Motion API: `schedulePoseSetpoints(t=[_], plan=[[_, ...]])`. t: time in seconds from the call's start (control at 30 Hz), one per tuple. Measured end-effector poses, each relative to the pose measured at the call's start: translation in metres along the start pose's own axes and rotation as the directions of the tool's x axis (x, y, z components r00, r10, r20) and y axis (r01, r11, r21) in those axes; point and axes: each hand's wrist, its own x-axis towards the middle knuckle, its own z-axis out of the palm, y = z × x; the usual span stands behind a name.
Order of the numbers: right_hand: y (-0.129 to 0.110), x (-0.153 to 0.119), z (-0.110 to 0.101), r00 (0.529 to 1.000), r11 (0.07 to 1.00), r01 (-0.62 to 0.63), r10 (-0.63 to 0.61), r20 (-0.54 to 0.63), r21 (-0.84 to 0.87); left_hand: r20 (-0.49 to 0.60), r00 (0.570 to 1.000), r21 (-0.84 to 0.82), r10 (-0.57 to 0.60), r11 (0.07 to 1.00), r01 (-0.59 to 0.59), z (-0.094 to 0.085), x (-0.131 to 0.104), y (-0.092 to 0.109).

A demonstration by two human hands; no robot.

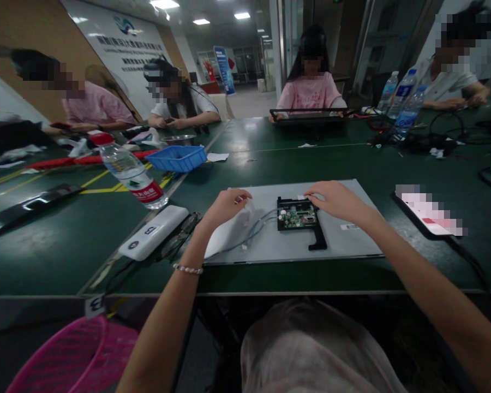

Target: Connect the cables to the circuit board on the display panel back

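A flat grey panel (265, 248) lies on the green table before me. On it rests a black bracket (319, 239) with a green circuit board (298, 218), and thin grey-blue cables (251, 236) run from the board's left side. My right hand (331, 201) is at the bracket's upper right corner, its fingers pressed together by a small white piece; what they grip is too small to make out. My left hand (229, 206) hovers over the panel's upper left part, fingers curled near a clear film (247, 215); whether it holds the film is unclear.
A white power bank (153, 233), glasses (182, 237) and a water bottle (133, 174) stand left. Behind them sits a blue basket (178, 158). A phone (427, 215) with a cable lies right. Several people sit around the table. A pink basket (77, 355) is below the edge.
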Motion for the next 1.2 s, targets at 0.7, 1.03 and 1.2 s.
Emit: schedulePoseSetpoints(t=[0.7, 1.03, 1.2], plan=[[-0.085, -0.074, 0.060, 0.990, 0.986, 0.095, -0.079, -0.119, 0.134, -0.154, 0.985, 0.246, -0.077, 0.963, 0.114, 0.014, -0.036, 0.059], [-0.083, -0.078, 0.066, 0.991, 0.995, 0.062, -0.053, -0.121, 0.077, -0.138, 0.973, 0.395, -0.185, 0.890, 0.225, 0.060, -0.069, 0.107], [-0.083, -0.077, 0.065, 0.991, 0.993, 0.072, -0.061, -0.118, 0.091, -0.163, 0.973, 0.365, -0.161, 0.906, 0.212, 0.069, -0.072, 0.096]])
